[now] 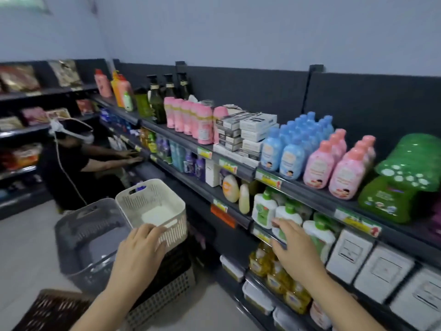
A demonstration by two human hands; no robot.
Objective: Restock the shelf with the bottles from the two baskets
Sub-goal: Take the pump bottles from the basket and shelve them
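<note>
1. Dark grey metal shelf [310, 199]: several tiers, running along the right side and stocked throughout.
2. White plastic bottle with a green cap and green label [287, 212]: upright at the front edge of the second tier. Matching bottles stand just beside it on both sides.
3. Right hand [296, 244]: reaches to that bottle. The thumb and fingers close round its lower front, though the view is blurred.
4. Cream perforated plastic basket [152, 206]: raised near the shelf, above a black crate [174, 263]. Its pale floor is in view.
5. Left hand [140, 247]: grips the near rim of the cream basket, with the fingers hooked over the edge and the thumb outside.
6. Grey plastic basket [90, 237]: touches the cream basket's left side and sits lower.
7. Top tier: pink bottles [334, 168], blue bottles [286, 151], stacked white boxes [253, 132] and green packs [401, 187].
8. Second person [78, 163]: at the far left, with both hands on a shelf.
</note>
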